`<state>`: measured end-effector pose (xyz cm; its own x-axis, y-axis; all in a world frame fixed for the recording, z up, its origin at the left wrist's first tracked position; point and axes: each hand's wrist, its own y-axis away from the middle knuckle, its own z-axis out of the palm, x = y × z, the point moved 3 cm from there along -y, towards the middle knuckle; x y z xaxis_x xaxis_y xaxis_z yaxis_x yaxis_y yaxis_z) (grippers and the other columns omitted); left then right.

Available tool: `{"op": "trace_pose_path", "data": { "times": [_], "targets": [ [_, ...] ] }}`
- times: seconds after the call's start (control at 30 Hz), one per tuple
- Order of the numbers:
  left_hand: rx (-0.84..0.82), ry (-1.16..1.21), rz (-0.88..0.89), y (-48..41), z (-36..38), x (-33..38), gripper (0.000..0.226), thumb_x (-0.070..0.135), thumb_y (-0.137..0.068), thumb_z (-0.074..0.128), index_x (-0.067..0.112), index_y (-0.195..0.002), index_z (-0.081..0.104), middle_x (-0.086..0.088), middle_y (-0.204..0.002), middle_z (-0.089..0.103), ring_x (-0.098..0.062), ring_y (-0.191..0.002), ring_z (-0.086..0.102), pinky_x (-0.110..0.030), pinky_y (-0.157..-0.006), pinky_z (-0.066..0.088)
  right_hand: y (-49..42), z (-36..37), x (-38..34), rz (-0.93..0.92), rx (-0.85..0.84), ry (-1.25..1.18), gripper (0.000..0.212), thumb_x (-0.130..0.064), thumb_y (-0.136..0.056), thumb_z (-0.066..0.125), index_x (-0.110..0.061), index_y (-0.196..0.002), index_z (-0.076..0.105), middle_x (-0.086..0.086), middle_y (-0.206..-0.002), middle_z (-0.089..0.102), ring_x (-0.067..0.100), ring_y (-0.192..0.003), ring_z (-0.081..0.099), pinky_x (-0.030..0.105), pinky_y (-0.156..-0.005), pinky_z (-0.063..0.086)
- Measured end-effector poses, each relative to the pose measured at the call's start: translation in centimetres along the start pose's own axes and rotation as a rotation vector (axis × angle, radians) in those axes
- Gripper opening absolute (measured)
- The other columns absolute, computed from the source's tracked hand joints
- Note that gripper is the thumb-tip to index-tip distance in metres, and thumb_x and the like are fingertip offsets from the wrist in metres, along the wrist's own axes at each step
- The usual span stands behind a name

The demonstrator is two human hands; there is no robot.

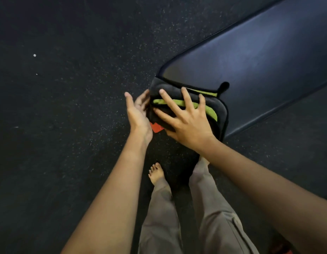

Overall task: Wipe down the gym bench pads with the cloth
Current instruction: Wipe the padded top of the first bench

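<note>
A long dark bench pad (pixel 254 57) runs from the upper right down to the centre of the view. A black cloth with green stripes (pixel 212 107) is draped over the pad's near end and hangs down its edge. My right hand (pixel 186 120) lies flat on the cloth with fingers spread, pressing it against the pad's end. My left hand (pixel 139 110) is at the cloth's left edge, palm turned towards it, fingers straight and touching the fabric.
Dark speckled rubber floor (pixel 67 88) surrounds the bench. A red part of the bench frame (pixel 156 127) shows under the pad's end. My bare foot (pixel 156 174) and grey trouser legs (pixel 214 208) stand directly below the hands.
</note>
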<state>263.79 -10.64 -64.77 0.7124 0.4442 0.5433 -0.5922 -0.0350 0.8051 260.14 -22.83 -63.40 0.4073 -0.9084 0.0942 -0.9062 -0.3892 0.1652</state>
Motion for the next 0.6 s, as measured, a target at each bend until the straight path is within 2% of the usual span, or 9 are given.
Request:
{"op": "trace_pose_path", "data": {
  "times": [0.07, 0.17, 0.2, 0.3, 0.4, 0.5, 0.57, 0.6],
  "targets": [
    [-0.034, -0.033, -0.015, 0.3, 0.3, 0.3, 0.068, 0.054, -0.099, 0.010, 0.012, -0.131, 0.052, -0.011, -0.131, 0.055, -0.018, -0.110, 0.055, -0.026, -0.080, 0.045, 2.7, 0.5, 0.7, -0.120, 0.014, -0.015, 0.064, -0.050, -0.081, 0.063, -0.032, -0.139, 0.046, 0.007, -0.159, 0.024, 0.050, -0.134, 0.031, 0.069, -0.095, 0.033],
    [-0.040, -0.137, -0.011, 0.8, -0.5, -0.9, 0.068, 0.055, -0.098, 0.008, 0.017, -0.126, 0.057, -0.009, -0.131, 0.056, -0.022, -0.124, 0.048, -0.037, -0.107, 0.032, 7.0, 1.4, 1.9, -0.299, 0.015, 0.039, 0.063, -0.051, -0.081, 0.065, -0.031, -0.138, 0.047, 0.008, -0.157, 0.026, 0.049, -0.132, 0.029, 0.068, -0.095, 0.032],
    [-0.021, -0.136, -0.020, 1.1, -1.0, -1.3, 0.067, 0.055, -0.098, 0.008, 0.019, -0.121, 0.059, -0.008, -0.126, 0.059, -0.022, -0.123, 0.049, -0.040, -0.109, 0.028, 7.4, 1.5, 2.2, -0.337, 0.011, 0.050, 0.059, -0.052, -0.083, 0.063, -0.031, -0.137, 0.049, 0.007, -0.156, 0.028, 0.049, -0.131, 0.030, 0.068, -0.094, 0.031],
    [0.056, -0.101, -0.033, 1.4, -3.1, -1.8, 0.064, 0.055, -0.099, 0.010, 0.020, -0.115, 0.061, -0.007, -0.119, 0.062, -0.020, -0.116, 0.054, -0.039, -0.106, 0.030, 5.0, 1.4, 2.0, -0.441, -0.018, 0.081, 0.050, -0.053, -0.086, 0.056, -0.028, -0.129, 0.056, 0.009, -0.152, 0.036, 0.049, -0.129, 0.035, 0.067, -0.095, 0.032],
    [0.112, -0.086, -0.024, 1.4, -3.8, -1.7, 0.063, 0.052, -0.100, 0.012, 0.016, -0.123, 0.057, -0.007, -0.125, 0.060, -0.019, -0.117, 0.052, -0.036, -0.098, 0.033, -0.2, 0.3, 1.6, -0.461, -0.086, 0.072, 0.059, -0.055, -0.073, 0.069, -0.025, -0.124, 0.063, 0.010, -0.148, 0.043, 0.047, -0.129, 0.041, 0.072, -0.094, 0.032],
    [0.198, -0.118, 0.023, 0.8, -3.3, -1.0, 0.058, 0.047, -0.101, 0.015, 0.013, -0.127, 0.055, -0.007, -0.121, 0.060, -0.018, -0.110, 0.054, -0.030, -0.087, 0.037, -7.0, -1.1, 1.7, -0.389, -0.144, 0.076, 0.064, -0.057, -0.068, 0.071, -0.025, -0.123, 0.064, 0.011, -0.143, 0.049, 0.046, -0.128, 0.043, 0.073, -0.096, 0.031],
    [0.285, -0.145, 0.075, 0.0, -2.5, -0.1, 0.054, 0.044, -0.102, 0.020, 0.013, -0.128, 0.054, -0.008, -0.123, 0.059, -0.017, -0.109, 0.054, -0.027, -0.083, 0.040, -11.2, -2.0, 2.5, -0.281, -0.197, 0.016, 0.062, -0.060, -0.075, 0.064, -0.025, -0.126, 0.059, 0.010, -0.142, 0.047, 0.044, -0.129, 0.039, 0.069, -0.099, 0.029],
    [0.319, -0.187, 0.109, -0.4, -2.2, 0.2, 0.051, 0.043, -0.102, 0.022, 0.014, -0.128, 0.054, -0.007, -0.123, 0.059, -0.017, -0.110, 0.054, -0.027, -0.085, 0.040, -12.7, -2.1, 3.3, -0.197, -0.225, -0.032, 0.062, -0.062, -0.079, 0.058, -0.025, -0.129, 0.056, 0.008, -0.143, 0.045, 0.042, -0.129, 0.037, 0.065, -0.100, 0.028]
  ]
}}
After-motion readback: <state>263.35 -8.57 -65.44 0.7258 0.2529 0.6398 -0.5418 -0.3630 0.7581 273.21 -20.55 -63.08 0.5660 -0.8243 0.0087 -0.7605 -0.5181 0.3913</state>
